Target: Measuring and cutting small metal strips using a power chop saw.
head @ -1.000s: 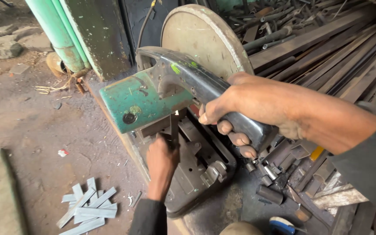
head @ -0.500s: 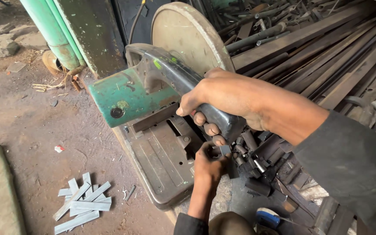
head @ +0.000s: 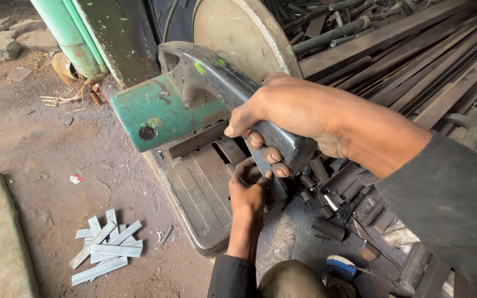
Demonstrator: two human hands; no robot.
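A green metal chop saw [head: 155, 113] with a large round blade guard [head: 238, 33] sits on the dirt floor. My right hand [head: 282, 116] is wrapped around its dark handle [head: 233, 88], holding the saw head raised. Below it, my left hand [head: 248, 185] rests on the saw's steel base plate [head: 194, 190] by the vise, fingers curled on a small dark metal piece I cannot make out clearly.
A pile of cut flat steel strips [head: 106, 245] lies on the ground at the lower left. Short dark tube offcuts [head: 329, 226] litter the right of the base. Long steel bars [head: 415, 60] are stacked at the upper right. Green pipes [head: 73, 36] stand behind.
The saw head has lifted from the low cutting position. My left hand moved from the front of the vise to the right side of the base, under my right hand.
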